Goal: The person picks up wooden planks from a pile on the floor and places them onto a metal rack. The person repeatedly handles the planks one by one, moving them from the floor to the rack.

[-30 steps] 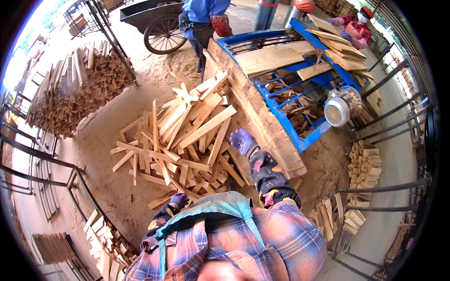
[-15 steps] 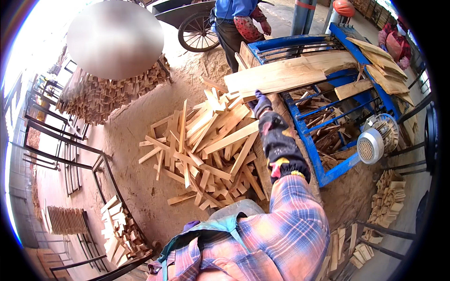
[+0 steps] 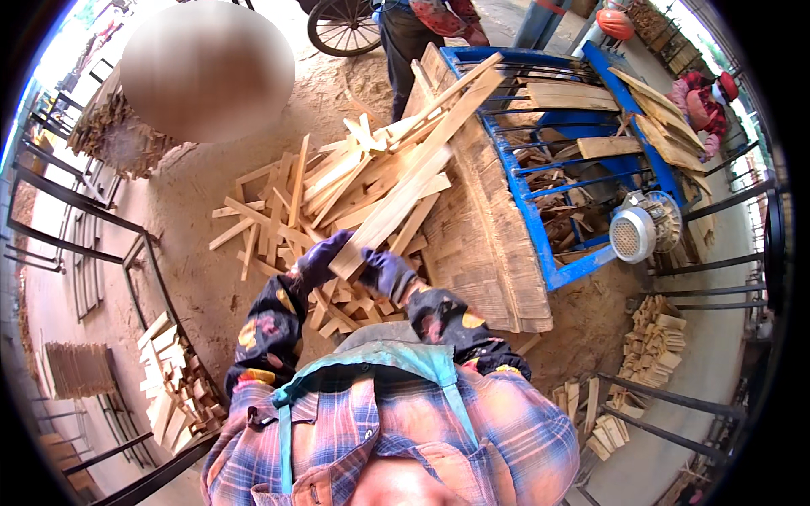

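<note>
A long pale wooden board slants away from me, from just in front of my body up to the blue metal frame. My left hand, in a purple glove, grips its near end from the left side. On the opposite edge of that end, my right hand is closed round the wood, also gloved in purple. Some fingers are hidden by the board. Below and left of it lies a loose heap of wooden strips, with more pieces beneath my hands. A narrower strip lies along the board's far part.
A thick wooden tabletop adjoins the blue barred frame, which carries a motor. Black metal racks stand left, near stacked wood pieces. A co-worker stands beyond the table; another person is at far right.
My right hand has come back from the frame toward my body, and my left hand has come into view. The board has swung from lying across the frame to pointing at me.
</note>
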Demonstrator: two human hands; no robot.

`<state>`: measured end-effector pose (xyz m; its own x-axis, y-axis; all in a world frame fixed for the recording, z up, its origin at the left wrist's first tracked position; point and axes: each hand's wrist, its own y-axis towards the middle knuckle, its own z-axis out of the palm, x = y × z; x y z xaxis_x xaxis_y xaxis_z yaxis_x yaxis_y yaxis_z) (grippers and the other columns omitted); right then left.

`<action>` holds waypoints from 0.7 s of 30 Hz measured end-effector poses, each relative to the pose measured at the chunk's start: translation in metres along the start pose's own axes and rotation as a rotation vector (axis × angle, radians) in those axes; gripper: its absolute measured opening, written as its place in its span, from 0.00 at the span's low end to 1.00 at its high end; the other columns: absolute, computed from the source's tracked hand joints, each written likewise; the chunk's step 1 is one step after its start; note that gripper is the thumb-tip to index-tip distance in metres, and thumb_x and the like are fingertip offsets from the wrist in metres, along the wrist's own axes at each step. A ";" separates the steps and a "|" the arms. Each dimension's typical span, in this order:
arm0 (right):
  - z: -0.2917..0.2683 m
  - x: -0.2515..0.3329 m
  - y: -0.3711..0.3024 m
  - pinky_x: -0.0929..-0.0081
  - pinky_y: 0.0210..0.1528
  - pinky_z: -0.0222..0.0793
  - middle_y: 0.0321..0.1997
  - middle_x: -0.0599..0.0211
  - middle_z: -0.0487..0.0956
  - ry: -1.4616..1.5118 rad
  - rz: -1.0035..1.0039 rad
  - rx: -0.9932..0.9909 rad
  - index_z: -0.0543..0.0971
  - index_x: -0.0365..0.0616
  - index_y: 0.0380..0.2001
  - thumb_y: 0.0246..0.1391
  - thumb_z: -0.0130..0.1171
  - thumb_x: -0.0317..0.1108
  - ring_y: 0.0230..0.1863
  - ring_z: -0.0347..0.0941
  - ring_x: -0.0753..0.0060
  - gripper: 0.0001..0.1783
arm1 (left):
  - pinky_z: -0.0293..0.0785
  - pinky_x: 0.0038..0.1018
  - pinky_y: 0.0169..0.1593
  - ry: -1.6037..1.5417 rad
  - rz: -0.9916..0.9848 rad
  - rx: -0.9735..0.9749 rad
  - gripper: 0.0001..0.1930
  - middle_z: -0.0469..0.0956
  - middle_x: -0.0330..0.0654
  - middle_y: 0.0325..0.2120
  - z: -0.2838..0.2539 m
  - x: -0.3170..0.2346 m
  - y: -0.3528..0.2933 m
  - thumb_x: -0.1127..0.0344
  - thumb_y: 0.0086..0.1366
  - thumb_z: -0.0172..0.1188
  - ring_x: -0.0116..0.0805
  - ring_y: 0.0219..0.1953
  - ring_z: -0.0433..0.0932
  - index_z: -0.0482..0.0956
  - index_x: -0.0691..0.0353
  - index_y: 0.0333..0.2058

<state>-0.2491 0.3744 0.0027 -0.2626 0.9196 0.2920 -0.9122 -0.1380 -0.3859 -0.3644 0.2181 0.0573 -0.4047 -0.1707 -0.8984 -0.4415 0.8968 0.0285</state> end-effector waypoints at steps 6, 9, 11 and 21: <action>-0.044 -0.029 -0.034 0.72 0.41 0.71 0.40 0.63 0.79 0.073 0.227 -0.006 0.73 0.37 0.47 0.62 0.51 0.42 0.38 0.75 0.70 0.19 | 0.72 0.25 0.47 -0.146 -0.398 0.201 0.19 0.81 0.40 0.39 0.063 0.071 0.009 0.56 0.65 0.56 0.30 0.41 0.78 0.77 0.64 0.47; -0.058 -0.042 -0.044 0.75 0.35 0.69 0.34 0.66 0.79 -0.490 0.271 -0.202 0.77 0.39 0.41 0.58 0.55 0.52 0.32 0.73 0.74 0.24 | 0.70 0.24 0.47 -0.683 -0.638 0.030 0.18 0.80 0.42 0.38 0.096 0.093 -0.025 0.57 0.63 0.58 0.27 0.40 0.77 0.79 0.65 0.45; -0.048 -0.031 -0.061 0.73 0.36 0.70 0.36 0.67 0.80 -0.656 0.338 -0.193 0.77 0.42 0.43 0.55 0.55 0.56 0.34 0.74 0.73 0.27 | 0.70 0.25 0.44 -0.497 -0.633 0.018 0.19 0.80 0.39 0.35 0.086 0.040 -0.028 0.55 0.61 0.60 0.26 0.37 0.76 0.80 0.65 0.42; -0.024 0.002 -0.034 0.61 0.44 0.78 0.45 0.52 0.76 -0.226 -0.026 -0.231 0.70 0.38 0.47 0.60 0.52 0.42 0.43 0.77 0.57 0.19 | 0.75 0.28 0.40 -0.892 -0.500 0.082 0.20 0.77 0.40 0.34 0.065 0.012 0.037 0.56 0.63 0.57 0.30 0.35 0.76 0.73 0.66 0.46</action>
<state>-0.2112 0.3898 -0.0044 -0.3270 0.8131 0.4816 -0.8310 -0.0047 -0.5563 -0.3333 0.2761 0.0190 0.5681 -0.1968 -0.7991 -0.3269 0.8371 -0.4386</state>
